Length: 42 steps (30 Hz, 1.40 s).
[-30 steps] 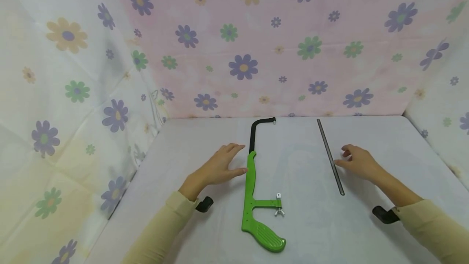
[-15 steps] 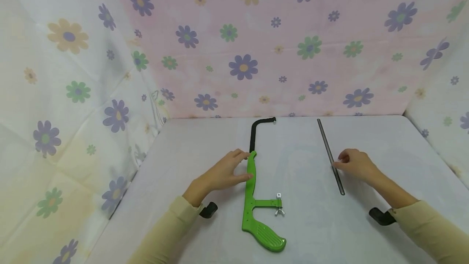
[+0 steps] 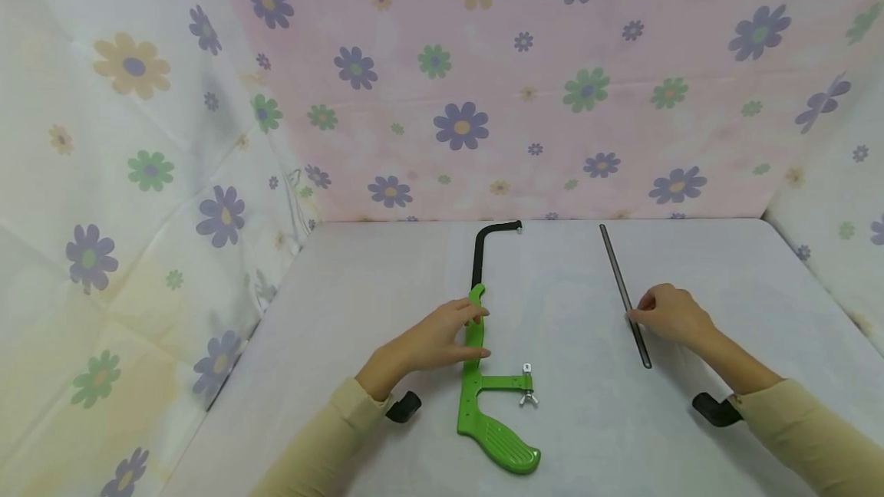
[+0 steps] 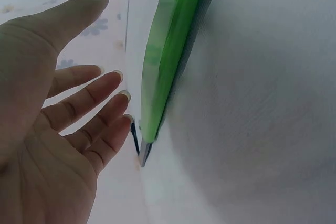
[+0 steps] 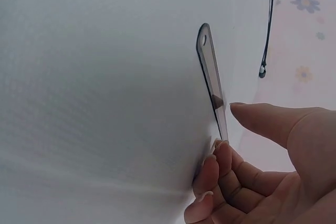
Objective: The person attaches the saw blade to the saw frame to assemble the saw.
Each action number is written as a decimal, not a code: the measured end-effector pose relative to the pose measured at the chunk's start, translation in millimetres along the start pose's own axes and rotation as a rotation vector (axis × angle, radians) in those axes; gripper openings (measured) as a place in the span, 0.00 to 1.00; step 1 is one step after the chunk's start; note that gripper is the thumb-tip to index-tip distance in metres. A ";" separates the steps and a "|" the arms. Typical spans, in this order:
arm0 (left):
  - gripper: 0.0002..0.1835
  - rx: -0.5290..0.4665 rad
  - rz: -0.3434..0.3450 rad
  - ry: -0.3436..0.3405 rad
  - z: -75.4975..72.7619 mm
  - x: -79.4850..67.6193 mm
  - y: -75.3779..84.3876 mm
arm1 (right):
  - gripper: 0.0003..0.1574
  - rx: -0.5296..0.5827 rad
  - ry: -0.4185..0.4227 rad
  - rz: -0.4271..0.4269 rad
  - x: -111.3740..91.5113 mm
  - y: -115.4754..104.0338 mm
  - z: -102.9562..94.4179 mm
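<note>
A hacksaw frame [image 3: 470, 401] with a green handle and black bent arm lies lengthwise on the white table. My left hand [image 3: 431, 340] reaches over its green shaft, thumb and fingers spread. In the left wrist view, a gap shows between that hand's fingers and the green shaft [image 4: 170, 51]. To the right lies a thin grey hacksaw blade [image 3: 615, 267], slightly slanted. My right hand [image 3: 673, 317] is at its lower half. In the right wrist view, the fingertips [image 5: 224, 150] are right at the blade [image 5: 210, 72], with the thumb apart from them.
A short green crosspiece [image 3: 503, 383] with a wing nut [image 3: 528, 399] juts from the frame towards the right. Flowered cloth [image 3: 525, 83] walls the table at the back and both sides. A black wrist mount [image 3: 714, 409] sits below the right cuff.
My left hand has moved right and nearer, from beside the frame to over its green shaft. My right hand has shifted slightly left to the blade, and its fingers have drawn closer together.
</note>
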State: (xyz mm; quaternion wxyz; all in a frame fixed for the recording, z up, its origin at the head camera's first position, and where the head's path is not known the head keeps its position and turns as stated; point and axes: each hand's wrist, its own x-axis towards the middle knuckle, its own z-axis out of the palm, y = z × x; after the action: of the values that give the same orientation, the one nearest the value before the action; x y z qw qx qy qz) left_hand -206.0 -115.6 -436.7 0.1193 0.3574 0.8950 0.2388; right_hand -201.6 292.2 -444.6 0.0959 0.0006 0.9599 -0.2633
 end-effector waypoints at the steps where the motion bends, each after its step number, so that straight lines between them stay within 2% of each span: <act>1: 0.33 0.004 0.001 -0.006 1.2 0.2 1.4 | 0.22 -0.003 -0.002 0.006 0.0 -0.1 0.2; 11: 0.28 0.017 0.030 -0.060 15.2 3.5 9.6 | 0.23 -0.006 -0.019 0.048 1.2 -3.2 0.3; 24: 0.23 0.059 0.142 -0.070 27.4 5.7 19.3 | 0.21 -0.021 -0.061 0.090 0.6 -15.1 -6.6; 37: 0.19 0.008 0.178 -0.129 40.8 11.2 22.2 | 0.17 0.001 0.021 0.054 1.8 -14.0 1.1; 42: 0.17 0.012 0.192 -0.144 42.4 12.4 23.7 | 0.14 0.056 0.023 0.033 2.0 -13.6 3.8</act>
State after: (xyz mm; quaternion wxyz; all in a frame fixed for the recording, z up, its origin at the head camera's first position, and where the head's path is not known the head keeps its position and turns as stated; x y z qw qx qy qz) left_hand -184.7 -77.5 -461.4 0.1578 0.4582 0.8472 0.2176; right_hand -203.6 278.4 -441.3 0.0893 0.0223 0.9531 -0.2882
